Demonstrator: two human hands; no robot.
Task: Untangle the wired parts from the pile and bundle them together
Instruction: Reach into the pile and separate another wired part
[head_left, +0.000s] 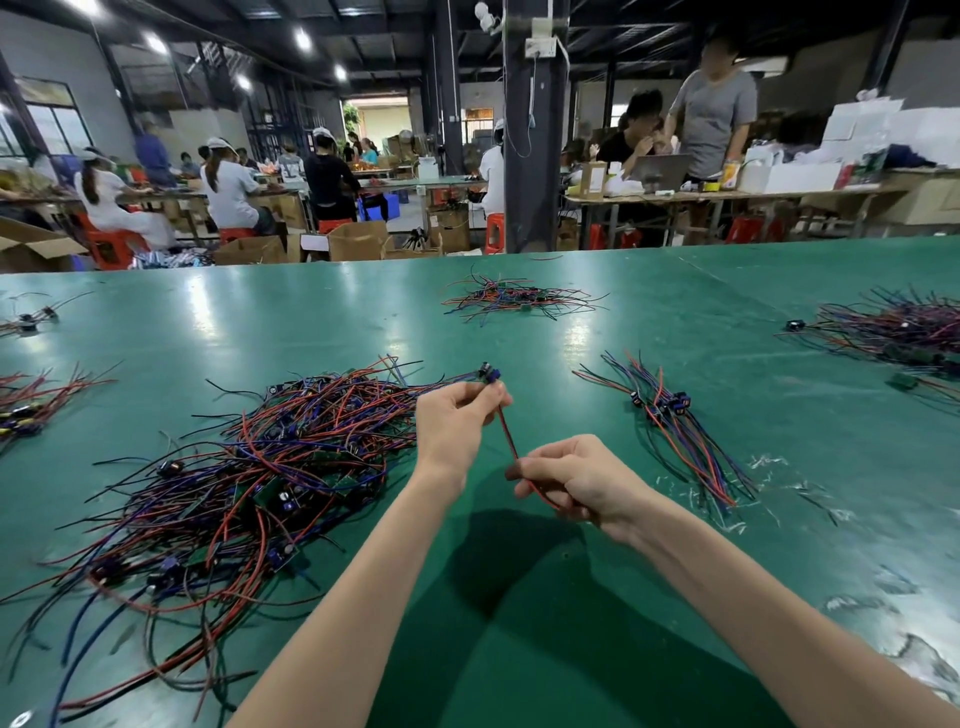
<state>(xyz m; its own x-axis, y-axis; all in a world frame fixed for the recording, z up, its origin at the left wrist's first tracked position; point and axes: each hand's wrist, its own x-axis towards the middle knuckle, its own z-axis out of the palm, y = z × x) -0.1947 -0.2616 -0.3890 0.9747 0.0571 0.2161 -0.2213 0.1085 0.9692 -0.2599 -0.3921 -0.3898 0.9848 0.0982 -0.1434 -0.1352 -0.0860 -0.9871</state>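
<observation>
Two hands raised above table (519, 639), left hand (457, 418) pinching part (491, 375), right hand (579, 483) fisted on its wire (508, 432), pile (249, 467) toward left edge.

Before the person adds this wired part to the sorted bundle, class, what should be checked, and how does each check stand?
1. Left hand pinches the wired part at its component end: ok.
2. Right hand grips its red wire: ok.
3. Part free of the tangled pile: cannot tell; dark wires trail toward it.
4. Sorted bundle lies uncovered to the right: ok.
</observation>
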